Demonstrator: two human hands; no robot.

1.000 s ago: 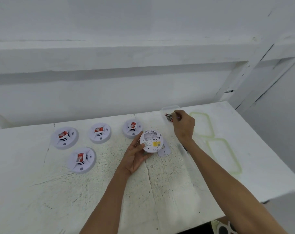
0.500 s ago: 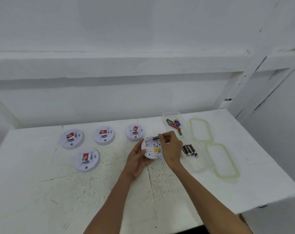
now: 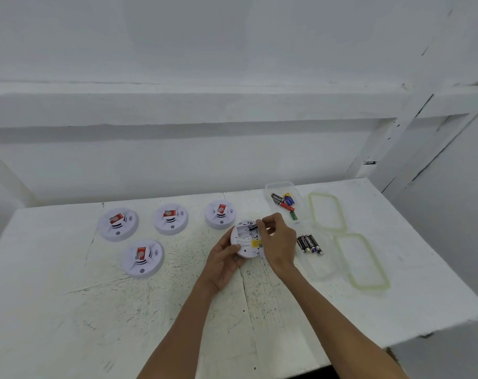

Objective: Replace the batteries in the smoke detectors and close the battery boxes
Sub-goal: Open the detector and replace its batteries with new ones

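A white smoke detector lies upside down near the table's middle, its battery bay open. My left hand grips its left rim. My right hand pinches a dark battery at the top of the open bay. Several dark batteries lie in a clear box just right of my right hand. A second clear box farther back holds several mixed batteries. Other detectors sit face up to the left: one, another, a third, and one nearer.
Two green-rimmed clear lids lie at the right, one behind the other. The white table ends at a front edge near me and a right edge beyond the lids. A white wall ledge runs behind.
My right hand came back from the far battery box carrying a battery and now holds it at the detector's open bay. My left hand kept hold of the detector.
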